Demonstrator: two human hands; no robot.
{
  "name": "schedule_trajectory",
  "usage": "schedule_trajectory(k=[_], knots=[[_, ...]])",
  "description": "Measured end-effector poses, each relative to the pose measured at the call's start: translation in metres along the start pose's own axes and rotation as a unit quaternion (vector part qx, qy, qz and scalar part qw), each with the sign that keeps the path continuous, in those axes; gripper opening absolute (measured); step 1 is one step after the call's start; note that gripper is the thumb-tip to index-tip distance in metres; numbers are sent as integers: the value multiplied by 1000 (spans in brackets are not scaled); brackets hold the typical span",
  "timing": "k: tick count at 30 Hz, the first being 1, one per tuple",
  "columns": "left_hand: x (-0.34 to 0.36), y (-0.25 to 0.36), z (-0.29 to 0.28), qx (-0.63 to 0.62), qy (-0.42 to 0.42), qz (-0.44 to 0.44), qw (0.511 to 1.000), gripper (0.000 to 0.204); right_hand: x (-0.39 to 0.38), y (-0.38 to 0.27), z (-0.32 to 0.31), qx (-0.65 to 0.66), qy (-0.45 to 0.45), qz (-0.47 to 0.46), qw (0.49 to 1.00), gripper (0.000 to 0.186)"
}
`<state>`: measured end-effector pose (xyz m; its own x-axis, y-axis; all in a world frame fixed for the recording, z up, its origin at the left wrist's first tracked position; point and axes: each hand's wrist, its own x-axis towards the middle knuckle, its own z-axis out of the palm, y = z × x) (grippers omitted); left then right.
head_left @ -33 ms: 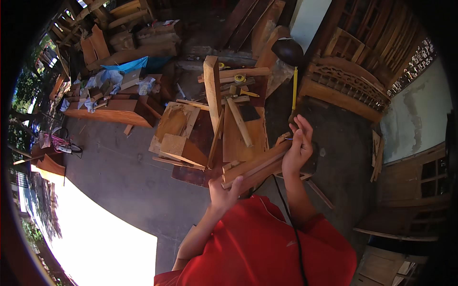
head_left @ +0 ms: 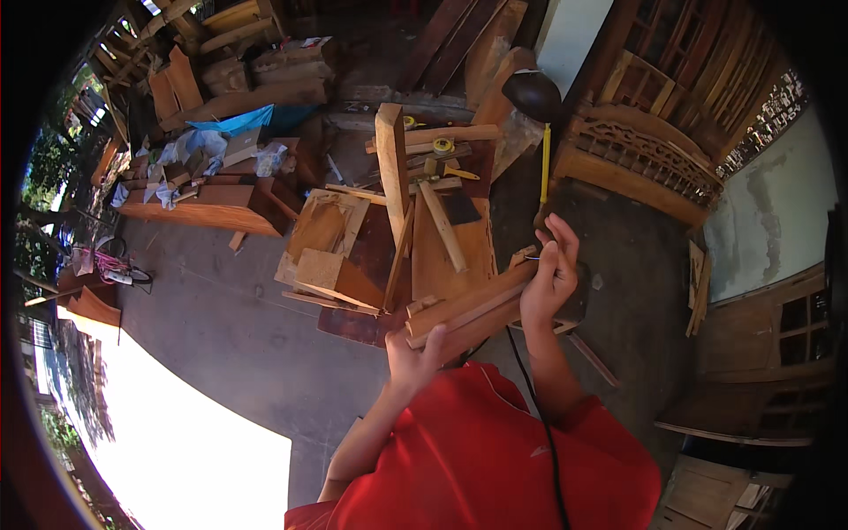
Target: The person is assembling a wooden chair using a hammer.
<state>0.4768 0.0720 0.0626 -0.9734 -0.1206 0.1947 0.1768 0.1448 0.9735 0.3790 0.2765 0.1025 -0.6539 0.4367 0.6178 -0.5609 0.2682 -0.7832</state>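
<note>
Two or more lengths of brown wood (head_left: 473,305) lie side by side between my hands, slanting up to the right. My left hand (head_left: 412,358) grips their lower left end, its thumb along the near side. At the upper right end, my right hand (head_left: 548,296) is closed against the wood, with its thumb and fingertips raised above. Something thin and pale shows beside the right fingers, too small to name. Just beyond the held wood is a low worktable (head_left: 353,325) piled with wooden blocks, including a tall upright post (head_left: 391,168).
On the worktable lie a yellow tape measure (head_left: 443,146) and a yellow-handled brush (head_left: 461,174). A black cable (head_left: 530,380) runs down over my red shirt. Left stands a wooden piece (head_left: 203,210) heaped with offcuts and cloths; a carved bed panel (head_left: 640,159) leans right.
The held wood and my right hand have shifted very slightly to the left. My left hand keeps its grip, and the surroundings look the same.
</note>
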Motion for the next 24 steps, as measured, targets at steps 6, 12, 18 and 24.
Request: schedule_trajectory(k=[6,12,18,24], knots=[[6,-3,-5,-18,-17,-98,995,35,-2,8,-11,-82,-52,-97,991,30],[1,2,2,36,-24,-15,999,34,-4,4,-4,-30,34,47,998,27],[9,-6,4,-78,-6,-118,990,34,0,11,-4,-60,-1,-63,996,31],[7,3,9,20,-5,-91,996,36,-3,9,-11,-121,-47,-71,989,32]])
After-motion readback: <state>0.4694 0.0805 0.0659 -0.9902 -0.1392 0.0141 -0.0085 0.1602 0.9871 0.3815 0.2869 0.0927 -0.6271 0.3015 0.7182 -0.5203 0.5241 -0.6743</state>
